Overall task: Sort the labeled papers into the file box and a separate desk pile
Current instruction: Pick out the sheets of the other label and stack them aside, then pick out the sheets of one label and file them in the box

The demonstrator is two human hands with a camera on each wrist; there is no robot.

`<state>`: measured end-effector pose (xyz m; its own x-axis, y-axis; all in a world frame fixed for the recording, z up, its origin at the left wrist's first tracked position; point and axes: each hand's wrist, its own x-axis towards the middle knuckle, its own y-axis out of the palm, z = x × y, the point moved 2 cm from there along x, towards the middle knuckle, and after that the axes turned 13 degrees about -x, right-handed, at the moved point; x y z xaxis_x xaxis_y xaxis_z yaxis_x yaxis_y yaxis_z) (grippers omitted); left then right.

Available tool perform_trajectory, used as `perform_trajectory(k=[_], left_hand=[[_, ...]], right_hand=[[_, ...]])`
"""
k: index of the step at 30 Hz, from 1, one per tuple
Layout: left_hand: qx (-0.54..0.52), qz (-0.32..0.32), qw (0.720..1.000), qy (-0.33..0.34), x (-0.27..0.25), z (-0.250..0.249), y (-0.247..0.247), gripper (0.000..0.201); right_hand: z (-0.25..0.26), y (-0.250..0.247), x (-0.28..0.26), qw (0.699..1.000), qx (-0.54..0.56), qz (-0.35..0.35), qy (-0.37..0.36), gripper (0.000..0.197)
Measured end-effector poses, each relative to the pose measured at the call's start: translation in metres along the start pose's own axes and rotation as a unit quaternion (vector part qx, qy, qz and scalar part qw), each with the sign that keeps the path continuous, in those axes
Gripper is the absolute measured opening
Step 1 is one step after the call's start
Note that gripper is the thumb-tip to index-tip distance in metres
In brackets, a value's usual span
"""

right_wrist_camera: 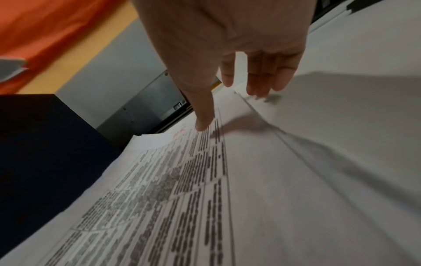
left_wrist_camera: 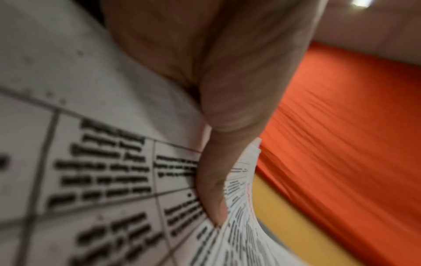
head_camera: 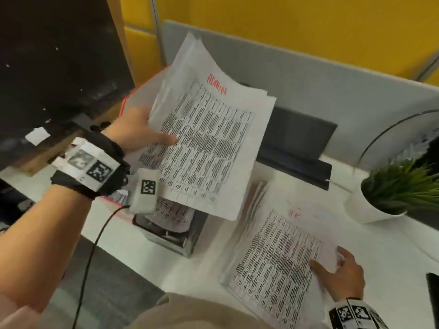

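My left hand (head_camera: 140,131) grips a bundle of printed sheets (head_camera: 209,138) marked ADMIN in red, held in the air above the black file box (head_camera: 190,236); the thumb (left_wrist_camera: 218,180) presses on top of the bundle (left_wrist_camera: 95,171) and the fingers are hidden under it. A desk pile (head_camera: 273,257) with a red HR mark on its top sheet lies on the white desk (head_camera: 392,257) at the lower right. My right hand (head_camera: 342,274) rests on the pile's right edge with straight fingers (right_wrist_camera: 262,77) spread over the paper (right_wrist_camera: 205,198).
The file box holds some papers and stands at the desk's front edge. A closed dark laptop (head_camera: 297,148) lies behind the pile. A potted plant (head_camera: 392,193) stands at the right. A dark monitor (head_camera: 54,67) fills the upper left; a grey partition (head_camera: 308,74) backs the desk.
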<state>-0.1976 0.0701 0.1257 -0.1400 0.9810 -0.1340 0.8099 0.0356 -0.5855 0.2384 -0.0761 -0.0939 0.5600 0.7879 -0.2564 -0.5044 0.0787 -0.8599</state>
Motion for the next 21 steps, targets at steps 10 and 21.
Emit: perform_trajectory(k=[10,21], left_hand=[[0.194,0.051,0.980,-0.008,0.011,0.028,0.084,0.034],[0.275,0.034,0.961,-0.006,0.013,0.010,0.086,0.030]], right_hand=[[-0.007,0.020,0.010,0.999,-0.016,0.031,0.020,0.103],[-0.009,0.023,0.015,0.997,-0.063,0.047,0.017,0.103]])
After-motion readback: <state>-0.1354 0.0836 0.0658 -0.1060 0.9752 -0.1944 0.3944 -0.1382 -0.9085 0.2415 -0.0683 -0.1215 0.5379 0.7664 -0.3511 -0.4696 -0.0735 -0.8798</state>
